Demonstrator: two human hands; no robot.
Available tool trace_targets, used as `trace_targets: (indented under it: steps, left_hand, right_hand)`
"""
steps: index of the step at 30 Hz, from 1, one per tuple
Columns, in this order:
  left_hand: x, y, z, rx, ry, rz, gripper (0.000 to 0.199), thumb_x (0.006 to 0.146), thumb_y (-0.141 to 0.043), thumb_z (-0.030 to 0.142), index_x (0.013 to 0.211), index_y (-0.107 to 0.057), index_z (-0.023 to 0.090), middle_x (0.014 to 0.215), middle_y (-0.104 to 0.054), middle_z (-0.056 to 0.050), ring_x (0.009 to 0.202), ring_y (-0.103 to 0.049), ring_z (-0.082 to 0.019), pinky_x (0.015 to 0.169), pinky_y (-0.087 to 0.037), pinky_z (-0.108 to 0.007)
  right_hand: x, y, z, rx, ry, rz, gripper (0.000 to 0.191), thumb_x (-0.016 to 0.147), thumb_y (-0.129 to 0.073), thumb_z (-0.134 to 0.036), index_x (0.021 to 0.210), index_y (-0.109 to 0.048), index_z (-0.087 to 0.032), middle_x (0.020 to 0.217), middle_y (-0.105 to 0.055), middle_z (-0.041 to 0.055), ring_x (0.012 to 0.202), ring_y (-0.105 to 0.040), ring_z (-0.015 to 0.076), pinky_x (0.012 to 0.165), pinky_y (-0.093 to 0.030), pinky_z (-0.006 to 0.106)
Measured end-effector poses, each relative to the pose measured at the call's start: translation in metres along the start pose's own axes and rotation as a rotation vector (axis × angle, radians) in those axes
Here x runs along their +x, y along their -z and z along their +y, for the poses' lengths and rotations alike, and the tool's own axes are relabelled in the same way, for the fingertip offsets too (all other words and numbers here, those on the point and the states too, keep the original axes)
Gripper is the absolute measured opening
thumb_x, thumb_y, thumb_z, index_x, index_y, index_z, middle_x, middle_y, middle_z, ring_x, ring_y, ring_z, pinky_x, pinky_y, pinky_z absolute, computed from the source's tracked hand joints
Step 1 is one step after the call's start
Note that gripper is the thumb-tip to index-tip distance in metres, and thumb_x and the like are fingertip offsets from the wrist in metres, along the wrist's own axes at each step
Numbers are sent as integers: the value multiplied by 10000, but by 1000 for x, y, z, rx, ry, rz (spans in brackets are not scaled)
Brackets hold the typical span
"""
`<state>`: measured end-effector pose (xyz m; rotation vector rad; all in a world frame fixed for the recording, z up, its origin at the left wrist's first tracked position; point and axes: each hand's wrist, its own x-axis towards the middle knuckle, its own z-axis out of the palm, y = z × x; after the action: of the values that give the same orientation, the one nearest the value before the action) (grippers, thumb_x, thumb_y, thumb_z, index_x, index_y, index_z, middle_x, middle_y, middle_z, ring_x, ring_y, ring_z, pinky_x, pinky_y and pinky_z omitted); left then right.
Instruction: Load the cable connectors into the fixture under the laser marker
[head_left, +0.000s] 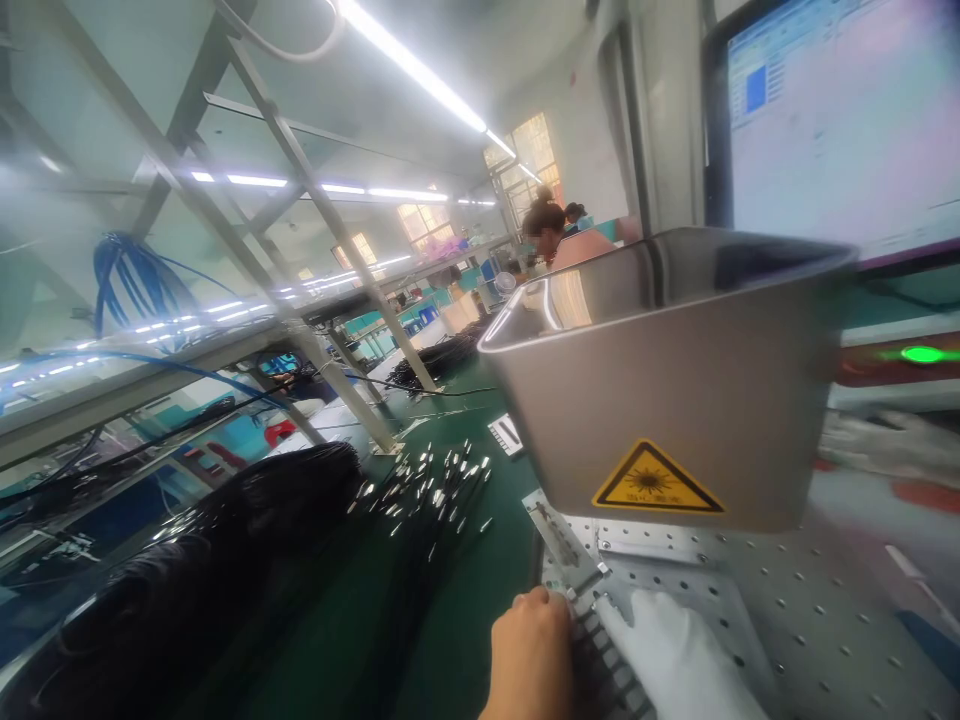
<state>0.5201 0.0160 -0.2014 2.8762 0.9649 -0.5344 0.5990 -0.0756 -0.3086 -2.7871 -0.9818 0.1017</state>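
My bare left hand [531, 650] rests at the bottom edge, its knuckles against a row of small metal connectors [592, 640] lying in a jig on a perforated metal plate [795, 610]. My right hand [675, 655] wears a white glove and lies flat on the same row, its fingers pointing toward the left hand. What the fingers grip is hidden. Directly above them hangs a grey metal laser hood [675, 400] with a yellow warning sticker [656, 480].
A big bundle of black cables [225, 560] with shiny metal tips [427, 485] covers the green bench at left. A monitor [840, 110] stands at upper right and a green light [921, 354] glows below it. Another person [555, 235] sits far down the line.
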Motion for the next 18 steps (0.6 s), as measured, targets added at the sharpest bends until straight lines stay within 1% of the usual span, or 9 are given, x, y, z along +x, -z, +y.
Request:
trace_targets:
  steps: [2, 4, 8, 11, 14, 18]
  left_hand:
    - [1, 1, 0, -20, 9, -27, 265, 899, -431, 168, 1017, -666, 194, 1113, -674, -88, 1032, -637, -264, 833, -499, -338]
    - [3, 2, 0, -40, 6, -37, 241, 877, -463, 170, 980, -680, 188, 1085, -685, -105, 995, -653, -272, 834, -504, -353]
    - [6, 4, 1, -56, -56, -42, 199, 808, -523, 146, 897, -701, 165, 1028, -701, -132, 961, -667, -314, 830, -510, -393]
    - [7, 3, 4, -55, -46, -60, 245, 760, -539, 105, 947, -695, 133, 1057, -697, -148, 994, -660, -349, 844, -518, -424]
    - [6, -1, 7, -57, -37, -39, 307, 762, -514, 82, 1021, -672, 127, 1096, -685, -150, 1020, -652, -353, 854, -521, -438]
    - [4, -8, 6, -98, -27, -31, 284, 811, -475, 122, 1037, -647, 135, 1097, -673, -131, 1014, -646, -347, 860, -518, -461]
  right_hand:
    - [2, 2, -2, 28, -79, 12, 304, 973, -422, -257, 854, -699, -217, 806, -647, 84, 726, -655, 208, 633, -466, 280]
    - [3, 3, -3, 43, -94, 24, 322, 980, -412, -304, 842, -691, -218, 808, -648, 84, 729, -652, 209, 647, -469, 283]
    - [3, 5, -1, 81, -59, -17, 218, 940, -482, -296, 872, -680, -235, 820, -654, 75, 721, -646, 208, 632, -461, 281]
    - [2, 8, 1, 112, -15, -21, 248, 953, -447, -276, 895, -683, -228, 860, -664, 85, 762, -653, 209, 661, -481, 282]
    - [2, 6, 1, 128, 1, -9, 265, 954, -431, -252, 886, -686, -223, 873, -667, 83, 793, -654, 211, 688, -503, 289]
    - [4, -4, 1, 146, -23, 3, 275, 957, -431, -264, 856, -685, -229, 864, -664, 76, 781, -647, 211, 704, -512, 302]
